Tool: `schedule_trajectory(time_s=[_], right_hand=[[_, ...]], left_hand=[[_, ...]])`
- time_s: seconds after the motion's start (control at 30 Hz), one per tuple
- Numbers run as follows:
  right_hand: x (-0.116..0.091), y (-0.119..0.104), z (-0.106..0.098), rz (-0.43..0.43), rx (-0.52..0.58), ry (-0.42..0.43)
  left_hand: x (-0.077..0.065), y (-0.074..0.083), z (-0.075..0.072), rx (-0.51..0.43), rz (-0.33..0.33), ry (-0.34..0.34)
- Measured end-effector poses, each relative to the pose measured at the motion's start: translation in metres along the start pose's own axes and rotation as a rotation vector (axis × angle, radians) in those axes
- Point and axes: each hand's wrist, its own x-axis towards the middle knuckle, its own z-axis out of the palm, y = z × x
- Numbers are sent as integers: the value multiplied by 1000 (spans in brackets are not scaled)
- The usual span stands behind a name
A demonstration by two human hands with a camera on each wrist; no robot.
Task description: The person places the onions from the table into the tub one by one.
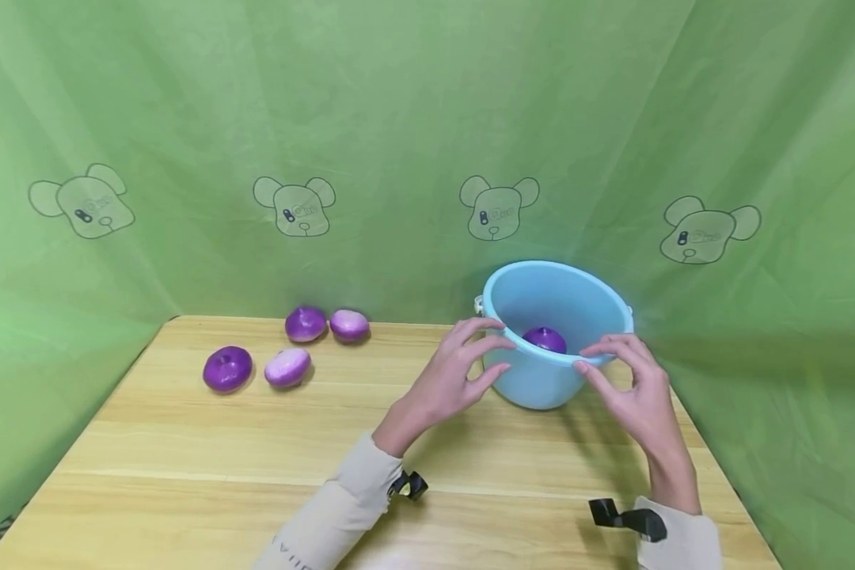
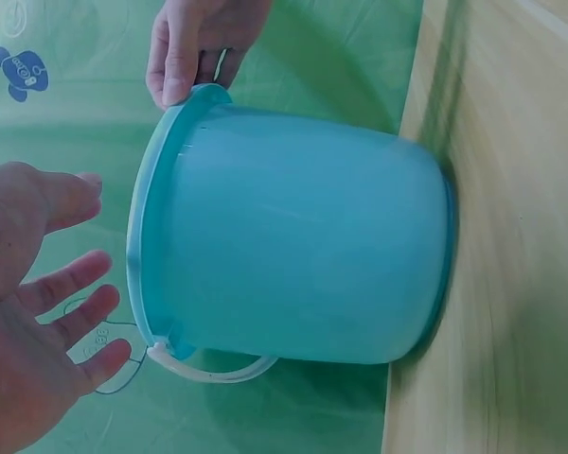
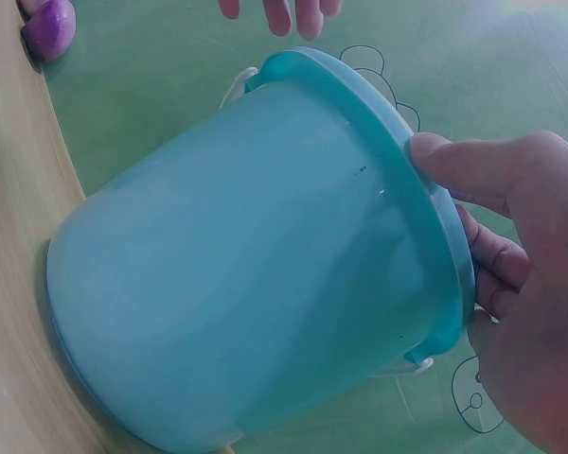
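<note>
A light blue bucket [image 1: 537, 384] stands upright at the right rear of the table, one purple onion [image 1: 545, 339] showing inside it. My right hand [image 1: 637, 388] pinches the rim on the near right, thumb [image 3: 445, 163] outside and fingers over the edge. Just off the rim's left side is my left hand [image 1: 445, 376], its fingers loosely spread and holding nothing; the left wrist view shows a gap between it and the bucket. Off to the left lie a dark purple onion [image 1: 305, 324], a paler one [image 1: 349, 325], another dark one [image 1: 227, 369] and another pale one [image 1: 288, 368].
The wooden table [image 1: 328, 443] ends at the back against a green curtain [image 1: 399, 119] printed with mouse-like heads, which also hangs along both sides. A white handle [image 2: 218, 374] hangs at the bucket's side. Both sleeves carry black wrist mounts [image 1: 627, 518].
</note>
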Motion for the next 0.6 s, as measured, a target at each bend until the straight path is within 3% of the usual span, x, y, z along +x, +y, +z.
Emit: schedule_trajectory(time_s=[0.33,0.6], right_hand=[[0,0,1,5,3,-6],[0,-1,0,-3,6,-1]], left_hand=[[-11,-3,-6,-16,-35,17],[-11,-6,-11,-34,-67,35]])
